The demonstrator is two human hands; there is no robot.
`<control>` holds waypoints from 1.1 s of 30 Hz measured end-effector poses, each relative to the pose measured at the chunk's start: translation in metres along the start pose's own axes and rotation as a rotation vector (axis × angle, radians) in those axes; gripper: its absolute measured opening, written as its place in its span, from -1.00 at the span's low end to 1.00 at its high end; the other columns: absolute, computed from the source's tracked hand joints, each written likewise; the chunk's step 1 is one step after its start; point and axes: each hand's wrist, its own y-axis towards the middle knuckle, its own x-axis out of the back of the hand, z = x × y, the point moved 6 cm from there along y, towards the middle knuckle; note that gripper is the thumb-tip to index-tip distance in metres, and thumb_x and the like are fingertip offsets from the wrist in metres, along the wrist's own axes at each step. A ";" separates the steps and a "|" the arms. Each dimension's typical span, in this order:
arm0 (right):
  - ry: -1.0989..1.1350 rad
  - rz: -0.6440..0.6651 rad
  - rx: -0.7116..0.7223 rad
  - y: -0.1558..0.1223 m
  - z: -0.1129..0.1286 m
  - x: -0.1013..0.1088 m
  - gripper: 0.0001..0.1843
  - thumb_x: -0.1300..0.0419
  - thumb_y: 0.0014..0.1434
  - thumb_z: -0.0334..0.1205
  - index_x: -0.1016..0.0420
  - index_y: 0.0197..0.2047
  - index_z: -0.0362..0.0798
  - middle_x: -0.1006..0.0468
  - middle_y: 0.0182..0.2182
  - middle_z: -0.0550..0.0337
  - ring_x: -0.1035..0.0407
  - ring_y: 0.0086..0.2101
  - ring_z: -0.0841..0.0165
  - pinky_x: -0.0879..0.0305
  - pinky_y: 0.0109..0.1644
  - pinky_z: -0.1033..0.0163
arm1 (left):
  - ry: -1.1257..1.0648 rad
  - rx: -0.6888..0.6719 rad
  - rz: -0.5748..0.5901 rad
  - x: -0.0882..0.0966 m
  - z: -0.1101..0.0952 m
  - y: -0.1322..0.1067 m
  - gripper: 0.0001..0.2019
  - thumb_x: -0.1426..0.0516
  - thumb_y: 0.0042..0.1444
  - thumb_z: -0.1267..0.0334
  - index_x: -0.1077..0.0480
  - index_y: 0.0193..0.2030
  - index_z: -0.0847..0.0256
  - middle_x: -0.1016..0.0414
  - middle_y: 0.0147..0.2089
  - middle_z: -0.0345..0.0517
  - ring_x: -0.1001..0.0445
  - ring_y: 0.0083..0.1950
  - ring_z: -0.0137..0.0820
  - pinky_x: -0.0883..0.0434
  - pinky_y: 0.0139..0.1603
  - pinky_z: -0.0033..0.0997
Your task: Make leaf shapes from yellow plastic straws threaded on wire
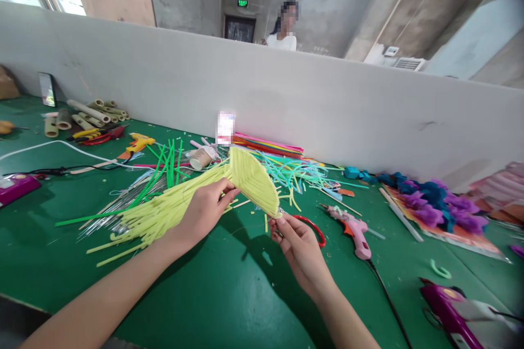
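A yellow-green leaf-shaped piece made of pipe cleaners (pixel 252 181) hangs above the table between my two hands. My left hand (pixel 210 202) pinches its lower left edge. At its lower right tip, my right hand (pixel 295 237) has its fingers closed on it. Behind my left forearm lies a bundle of loose yellow-green pipe cleaners (pixel 164 207). Red-handled scissors (pixel 317 226) rest just beyond my right hand, their blades mostly hidden. To the right of them lies a pink glue gun (pixel 352 232) with a black cord.
Green pipe cleaners (pixel 168 166) and turquoise ones (pixel 286 172) lie across the green table (pixel 196 305). Bamboo tubes (pixel 92 114), pliers (pixel 102 133) and a yellow glue gun (pixel 140 143) are at left. Purple and blue fuzzy pieces (pixel 438 204) sit at right. A white partition (pixel 347 103) runs behind; a person (pixel 282 38) stands beyond.
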 end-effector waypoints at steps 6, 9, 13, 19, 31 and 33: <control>-0.006 0.018 -0.030 -0.001 -0.002 -0.004 -0.71 -0.37 0.01 -0.08 -0.61 -0.21 -0.06 -0.53 -0.35 0.15 -0.29 -0.35 0.42 -0.23 -0.27 0.32 | -0.002 0.002 0.003 -0.001 0.002 -0.001 -0.80 -0.08 0.22 0.14 -0.35 -0.36 0.19 -0.43 -0.49 -0.29 -0.38 -0.50 -0.49 -0.22 -0.43 -0.54; 0.020 0.025 -0.045 -0.002 -0.003 -0.007 -0.72 -0.36 0.01 -0.09 -0.61 -0.22 -0.06 -0.53 -0.33 0.14 -0.28 -0.36 0.44 -0.23 -0.27 0.34 | 0.003 -0.005 -0.001 -0.002 0.003 -0.001 -0.79 -0.08 0.22 0.13 -0.35 -0.36 0.19 -0.43 -0.49 -0.28 -0.38 -0.50 -0.49 -0.23 -0.42 -0.54; 0.072 0.027 -0.050 -0.002 -0.002 -0.008 -0.76 -0.37 0.02 -0.11 -0.62 -0.27 -0.07 -0.53 -0.33 0.15 -0.27 -0.37 0.47 -0.23 -0.27 0.37 | 0.019 -0.018 0.000 -0.003 0.002 -0.001 -0.78 -0.07 0.23 0.13 -0.36 -0.36 0.19 -0.44 -0.48 -0.27 -0.38 -0.49 -0.48 -0.22 -0.41 -0.52; 0.073 0.034 -0.047 -0.003 0.000 -0.008 -0.78 -0.36 0.02 -0.13 -0.58 -0.28 -0.08 -0.47 -0.35 0.18 -0.26 -0.37 0.47 -0.23 -0.29 0.36 | 0.031 -0.040 -0.005 -0.003 0.000 -0.002 -0.77 -0.06 0.23 0.11 -0.37 -0.36 0.19 -0.46 -0.48 -0.25 -0.39 -0.49 -0.47 -0.23 -0.41 -0.51; -0.007 0.042 -0.033 0.000 0.000 -0.003 -0.83 -0.35 0.03 -0.16 -0.49 -0.42 -0.07 -0.41 -0.42 0.22 -0.21 -0.39 0.44 -0.17 -0.32 0.35 | 0.040 -0.067 0.010 -0.004 -0.002 -0.003 -0.80 -0.08 0.23 0.15 -0.38 -0.35 0.19 -0.47 -0.45 -0.26 -0.40 -0.46 -0.48 -0.23 -0.39 -0.51; -0.014 0.044 -0.045 0.000 -0.001 -0.003 -0.82 -0.35 0.03 -0.16 -0.48 -0.43 -0.07 -0.40 -0.44 0.23 -0.21 -0.39 0.44 -0.17 -0.32 0.35 | 0.048 -0.072 0.015 -0.005 -0.003 -0.003 -0.79 -0.07 0.23 0.15 -0.38 -0.35 0.20 -0.46 -0.45 -0.25 -0.38 -0.47 -0.48 -0.22 -0.40 -0.50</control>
